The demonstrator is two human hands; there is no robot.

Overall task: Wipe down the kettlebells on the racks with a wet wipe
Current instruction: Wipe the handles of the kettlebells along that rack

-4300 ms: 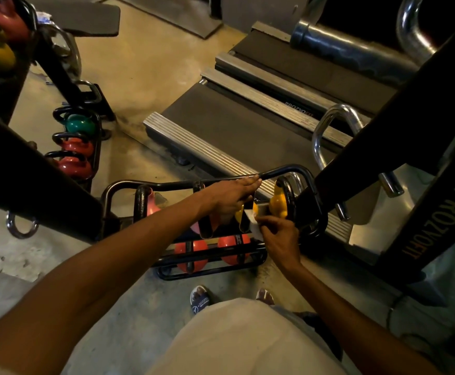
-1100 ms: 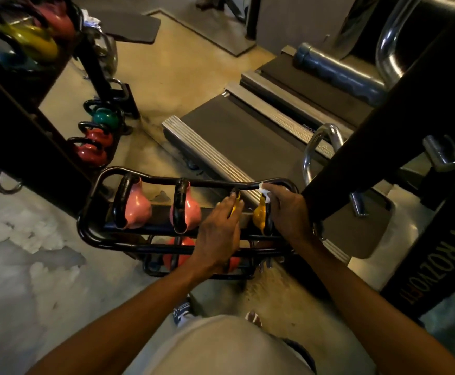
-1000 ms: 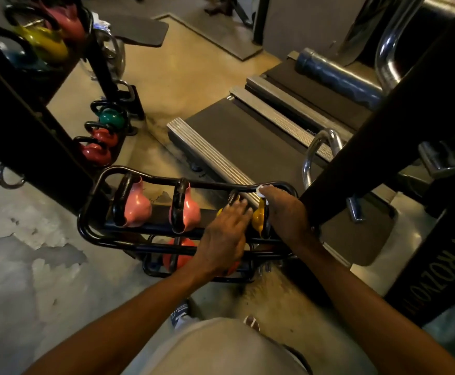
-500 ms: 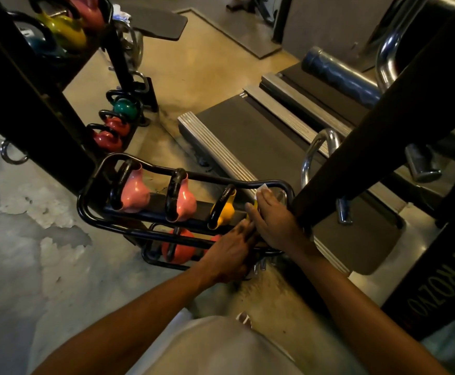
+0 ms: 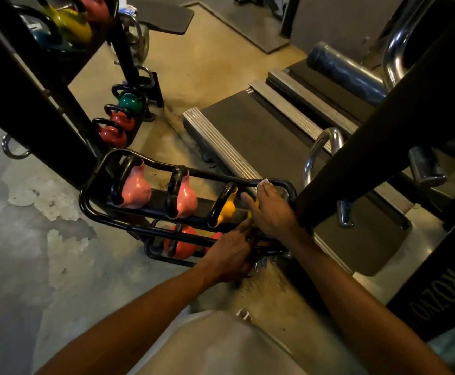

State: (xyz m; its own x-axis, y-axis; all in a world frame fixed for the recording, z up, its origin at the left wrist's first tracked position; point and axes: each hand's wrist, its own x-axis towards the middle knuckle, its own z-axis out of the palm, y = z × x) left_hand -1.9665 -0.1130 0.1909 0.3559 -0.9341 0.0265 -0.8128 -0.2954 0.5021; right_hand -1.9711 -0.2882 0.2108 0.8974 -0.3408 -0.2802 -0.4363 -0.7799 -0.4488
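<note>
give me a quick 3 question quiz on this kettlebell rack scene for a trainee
1. True or false: the wet wipe is under the left hand.
2. On the top shelf of the small rack, which colour are the two leftmost kettlebells? A) green B) pink C) blue
3. Fill in: the kettlebell in plain view just left of the right hand is ____.

Key
1. False: the wipe shows at the fingertips of the right hand, by the rack's back rail; the left hand is at the front rail.
2. B: the pink kettlebells.
3. Yellow: the yellow kettlebell.
</note>
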